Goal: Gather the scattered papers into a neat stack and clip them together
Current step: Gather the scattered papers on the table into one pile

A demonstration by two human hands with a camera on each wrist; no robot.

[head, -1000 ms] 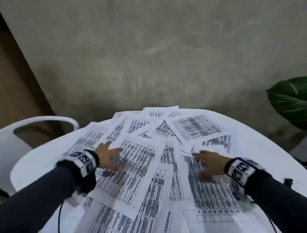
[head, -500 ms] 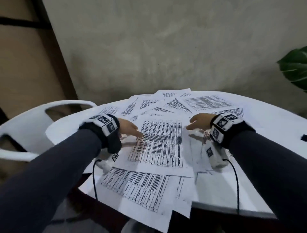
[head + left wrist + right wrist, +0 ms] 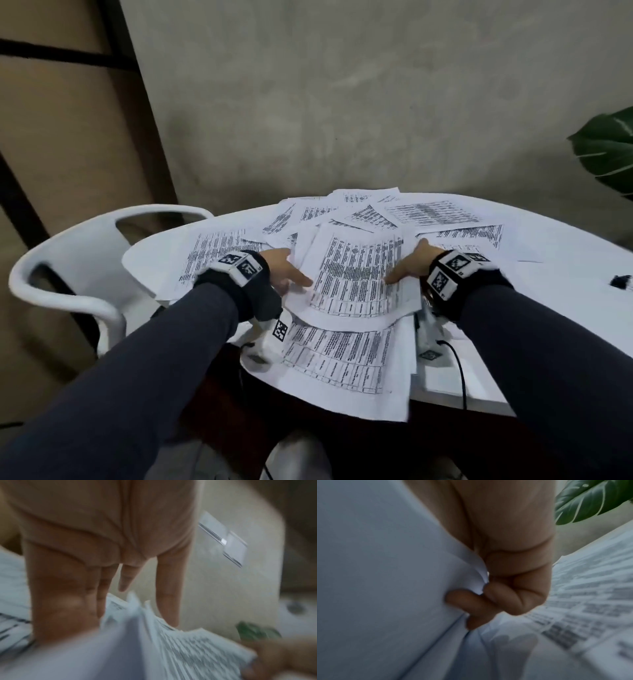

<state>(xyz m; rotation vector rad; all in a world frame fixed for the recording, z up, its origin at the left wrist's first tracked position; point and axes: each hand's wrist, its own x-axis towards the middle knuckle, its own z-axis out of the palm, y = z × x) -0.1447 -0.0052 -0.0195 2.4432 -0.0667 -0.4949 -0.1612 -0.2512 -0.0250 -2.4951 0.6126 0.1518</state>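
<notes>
A bundle of printed papers [image 3: 356,274] bulges upward between my two hands in the middle of the round white table [image 3: 565,260]. My left hand [image 3: 284,270] presses its straight fingers [image 3: 168,595] against the bundle's left edge [image 3: 171,649], with the thumb lying on the top sheet. My right hand [image 3: 407,269] grips the right edge, its fingers [image 3: 488,601] curled under the sheets [image 3: 376,574]. More sheets lie scattered at the back [image 3: 428,214] and on the left [image 3: 219,250]. One sheet [image 3: 339,359] hangs over the near edge. A black binder clip [image 3: 621,281] lies far right.
A white plastic chair [image 3: 78,260] stands close to the table's left side. Large green plant leaves [image 3: 606,150] reach in at the right. A grey wall rises just behind the table. Cables from the wrist cameras trail over the near edge.
Both hands have slid toward each other, pulling loose sheets into one bundle that now bows upward. The right hand's fingers went from flat on the sheets to curled under them.
</notes>
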